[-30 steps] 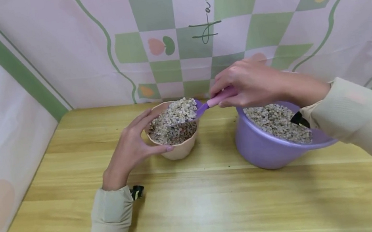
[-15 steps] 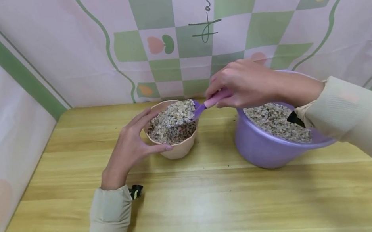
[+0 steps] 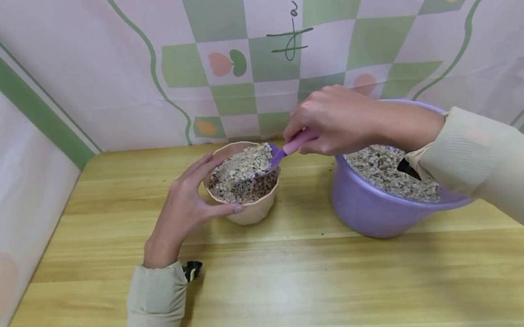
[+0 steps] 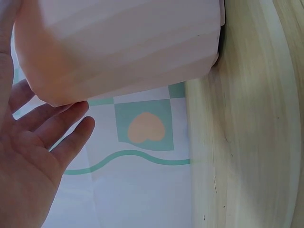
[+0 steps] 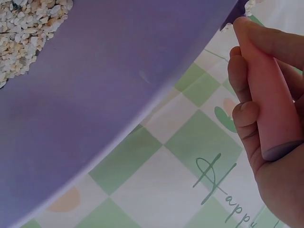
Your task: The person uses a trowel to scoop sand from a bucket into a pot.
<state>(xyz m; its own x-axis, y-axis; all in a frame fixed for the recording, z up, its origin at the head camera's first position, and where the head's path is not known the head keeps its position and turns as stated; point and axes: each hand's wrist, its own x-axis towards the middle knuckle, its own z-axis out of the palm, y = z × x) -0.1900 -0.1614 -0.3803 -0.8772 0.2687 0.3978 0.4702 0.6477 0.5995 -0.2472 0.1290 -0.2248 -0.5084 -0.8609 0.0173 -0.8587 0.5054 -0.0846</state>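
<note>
A cream, faceted flower pot (image 3: 254, 212) stands upright on the table, holding mixed gravel (image 3: 241, 192). My left hand (image 3: 175, 216) grips its left side, thumb on the near rim and fingers around the far side; the left wrist view shows fingertips against the pot wall (image 4: 123, 47). My right hand (image 3: 337, 121) holds a small trowel by its pink handle (image 3: 300, 141), the fingers wrapped round it in the right wrist view (image 5: 273, 102). The trowel's purple blade (image 3: 276, 158), heaped with pale gravel (image 3: 253, 159), is tilted over the pot, partly covered by the stones.
Right of the pot, a purple tub (image 3: 377, 217) holds more gravel (image 3: 385, 173), partly under my right forearm. A wooden table (image 3: 282, 296) bears a few stray grains. Behind it hangs a checkered cloth (image 3: 271, 54); another pale cloth (image 3: 7, 196) borders the left.
My right hand has shifted slightly left with the trowel, bringing the blade a little lower into the pot. Its heap of gravel looks smaller. My left hand and the pot stay in place.
</note>
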